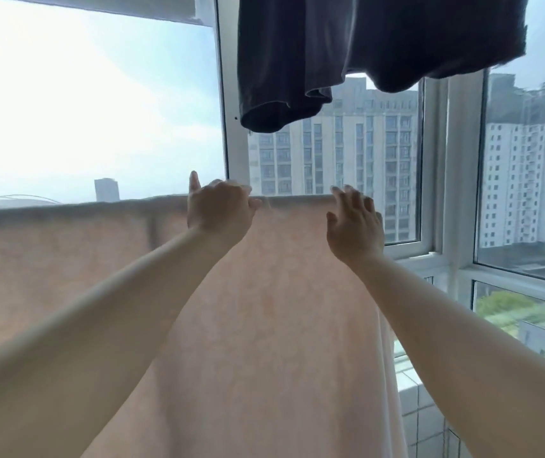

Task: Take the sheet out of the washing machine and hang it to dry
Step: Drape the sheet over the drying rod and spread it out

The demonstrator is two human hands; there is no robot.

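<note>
We see the pink sheet [264, 325] hanging over a line across the middle of the frame, and it fills the lower left and the centre. Our left hand [220, 209] is at its top fold, with the fingers curled over the edge and the thumb pointing up; whether it really grips the cloth we cannot tell. Our right hand [355, 223] is just beside the right end of the fold, with the fingers spread and relaxed, holding nothing. Above, at the upper centre and right, a dark garment [363, 44] hangs down, well apart from both hands. Behind the sheet stands the white window frame [459, 193], and through the glass we see tall apartment buildings [347, 153].
</note>
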